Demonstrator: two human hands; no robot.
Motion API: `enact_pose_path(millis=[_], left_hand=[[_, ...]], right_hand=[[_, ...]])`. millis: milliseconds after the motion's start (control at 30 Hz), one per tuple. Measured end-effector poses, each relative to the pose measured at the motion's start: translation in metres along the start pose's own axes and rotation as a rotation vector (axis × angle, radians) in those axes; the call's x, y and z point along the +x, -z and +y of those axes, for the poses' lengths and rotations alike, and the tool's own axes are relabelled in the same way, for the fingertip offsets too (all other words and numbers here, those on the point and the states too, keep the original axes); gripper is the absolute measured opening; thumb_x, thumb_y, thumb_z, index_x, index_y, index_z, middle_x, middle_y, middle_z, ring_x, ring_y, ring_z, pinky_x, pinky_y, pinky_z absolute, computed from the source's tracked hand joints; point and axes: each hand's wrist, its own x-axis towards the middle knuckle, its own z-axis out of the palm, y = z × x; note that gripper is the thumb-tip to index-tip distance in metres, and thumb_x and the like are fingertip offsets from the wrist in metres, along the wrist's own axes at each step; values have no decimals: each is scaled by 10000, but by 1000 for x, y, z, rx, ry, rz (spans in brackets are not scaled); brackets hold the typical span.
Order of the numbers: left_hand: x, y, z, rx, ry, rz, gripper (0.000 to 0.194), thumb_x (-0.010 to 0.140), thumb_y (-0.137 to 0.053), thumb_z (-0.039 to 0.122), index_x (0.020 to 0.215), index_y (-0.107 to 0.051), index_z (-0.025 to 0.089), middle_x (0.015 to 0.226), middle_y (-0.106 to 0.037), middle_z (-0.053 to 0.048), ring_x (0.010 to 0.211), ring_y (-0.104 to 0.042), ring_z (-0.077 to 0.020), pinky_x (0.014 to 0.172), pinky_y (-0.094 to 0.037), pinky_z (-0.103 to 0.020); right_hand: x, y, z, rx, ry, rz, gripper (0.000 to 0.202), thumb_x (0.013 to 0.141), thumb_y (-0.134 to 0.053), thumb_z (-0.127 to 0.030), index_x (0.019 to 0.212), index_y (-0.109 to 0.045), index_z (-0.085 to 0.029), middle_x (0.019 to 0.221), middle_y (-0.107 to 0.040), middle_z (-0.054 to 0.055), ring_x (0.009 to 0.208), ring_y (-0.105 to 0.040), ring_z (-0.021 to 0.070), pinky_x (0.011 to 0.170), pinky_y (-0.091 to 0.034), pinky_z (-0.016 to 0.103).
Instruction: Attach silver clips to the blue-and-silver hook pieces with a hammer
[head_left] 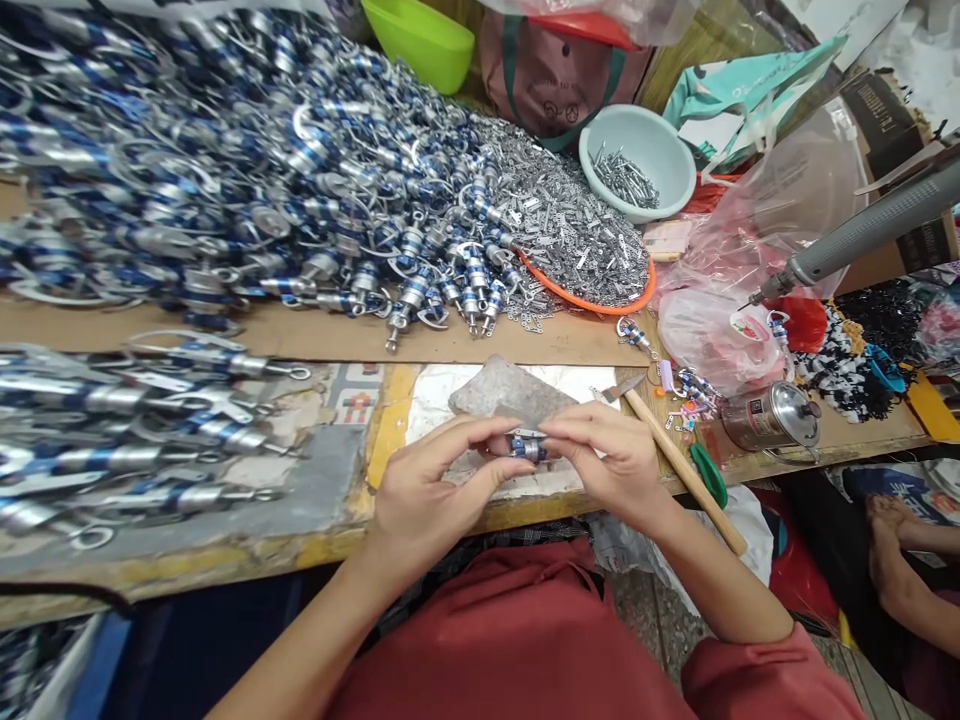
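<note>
My two hands, left [442,475] and right [611,455], pinch one blue-and-silver part [528,449] between them, above one grey stone [510,392] and one hammer [686,465] on the bench [352,500].

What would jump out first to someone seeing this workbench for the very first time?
Probably the huge heap of blue-and-silver metal parts, filling the upper left. Next, the lime-green bowl glows at the top, behind the heap. Front and centre, the left hand and right hand hold one small blue-and-silver piece.
</note>
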Motion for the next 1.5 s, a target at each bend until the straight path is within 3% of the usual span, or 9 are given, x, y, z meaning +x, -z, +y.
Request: enact_pose_path(millis=[467, 633, 733, 833, 933, 1033, 1167, 1300, 1500], left_hand=[[-1, 0, 0, -3, -87, -55, 166, 717, -667, 223, 861, -744, 254, 724, -704, -12, 626, -624, -131, 597, -506, -225], [-1, -1, 2, -122, 7, -22, 127, 704, -673, 176, 744, -754, 266, 690, -685, 8, 619, -609, -113, 579, -488, -202], [1, 2, 6, -223, 130, 2, 118, 689, -691, 174, 692, -748, 278, 685, -679, 25, 646, -613, -111, 605, -485, -195], [3, 6, 10, -227, 190, 3, 67, 684, -703, 203, 666, -732, 261, 674, -672, 27, 653, -611, -119, 616, -480, -203], [4, 8, 13, -109, 133, -11, 51, 705, -689, 228, 666, -717, 245, 680, -662, 22, 664, -604, -125, 648, -479, -215], [4, 10, 16, 20, 43, -10, 70, 726, -667, 246, 672, -710, 233, 701, -649, 10, 702, -608, -134, 677, -484, -221], [2, 15, 18, 1, 36, -37, 74, 732, -662, 252, 689, -716, 225, 784, -686, -4, 753, -637, -139, 745, -505, -224], [-2, 15, 16, -152, 301, -105, 104, 706, -695, 331, 735, -733, 238, 785, -734, -2, 736, -670, -162, 735, -547, -248], [-10, 3, 9, -359, 538, -77, 534, 558, -799, 337, 1051, -662, 182, 895, -735, -38, 818, -681, -182, 783, -564, -275]], right_hand=[[-2, -8, 2, 61, 69, -79, 184, 855, -528, -125, 853, -698, -196, 834, -719, 46, 819, -664, 135, 746, -568, 274], [-7, -7, 1, 74, 32, -68, 115, 869, -551, -173, 879, -666, -174, 822, -708, 65, 809, -662, 134, 742, -563, 277], [-12, -3, 5, -84, 153, -20, 160, 840, -612, -265, 975, -614, -179, 919, -693, 87, 883, -653, 157, 763, -562, 302], [-15, 1, 10, -298, 416, -47, 129, 857, -565, -173, 977, -607, -195, 953, -693, 75, 888, -651, 145, 742, -557, 265], [-12, 7, 11, -400, 600, -122, 177, 872, -477, -96, 947, -630, -143, 928, -705, 96, 874, -660, 167, 743, -558, 275], [-8, 10, 9, -417, 642, -146, 186, 872, -466, -92, 947, -636, -88, 928, -707, 131, 885, -664, 197, 753, -564, 306], [-13, 6, 9, -354, 544, -66, 198, 856, -489, -70, 977, -640, -115, 947, -708, 118, 918, -657, 166, 742, -563, 271], [-21, -3, 6, -250, 330, -22, 208, 843, -526, -70, 983, -652, -157, 944, -703, 94, 866, -660, 123, 736, -558, 219], [-24, -5, -6, -143, 90, -54, 148, 858, -571, -181, 956, -680, -158, 888, -699, 78, 789, -659, 115, 711, -552, 208]])
